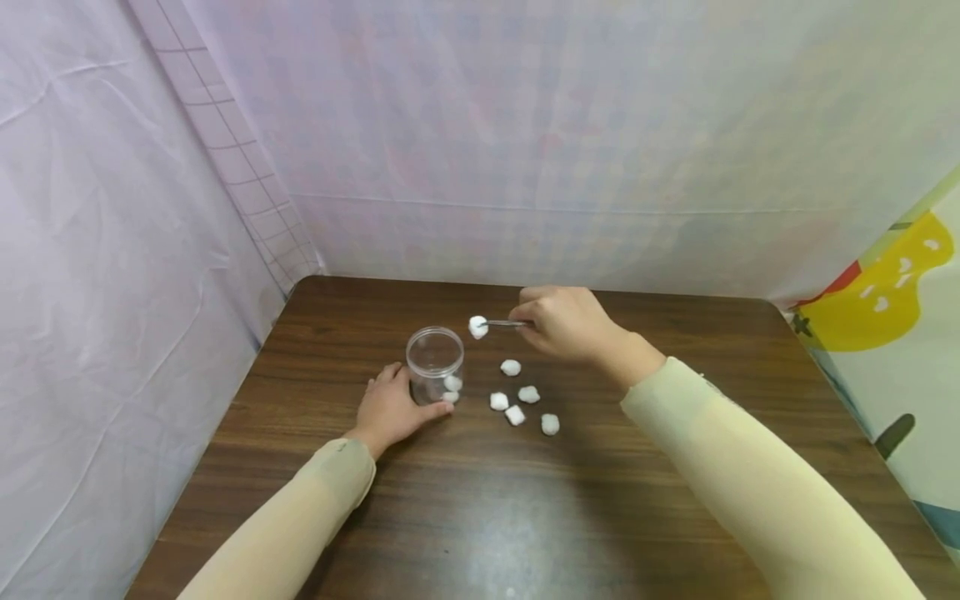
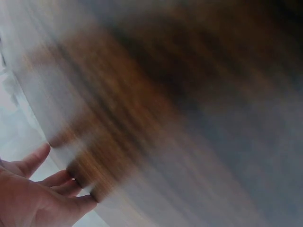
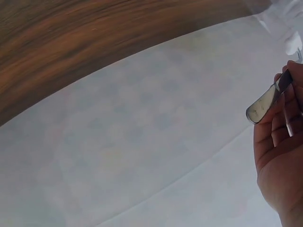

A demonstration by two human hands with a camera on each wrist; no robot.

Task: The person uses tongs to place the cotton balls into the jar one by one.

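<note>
A clear round jar point(image 1: 423, 385) stands lidless on the table, with white cotton balls point(image 1: 452, 384) inside. My left hand point(image 1: 390, 408) holds it low on its left side, thumb across the front. In the left wrist view that hand point(image 2: 42, 198) has its fingertips near the wood. My right hand point(image 1: 566, 323) grips metal tweezers point(image 1: 506, 323), whose tips pinch a cotton ball point(image 1: 477, 327) up and to the right of the jar's mouth. The rounded end of the tweezers point(image 3: 262, 106) shows in the right wrist view. Below them, several loose cotton balls point(image 1: 511, 367) lie on the table.
The dark wooden table point(image 1: 300, 517) meets a pale hanging cloth point(image 1: 525, 167) along its far edge. Another white cloth point(image 1: 112, 333) hangs at the left. On the right is a cloth with a yellow printed shape point(image 1: 870, 308).
</note>
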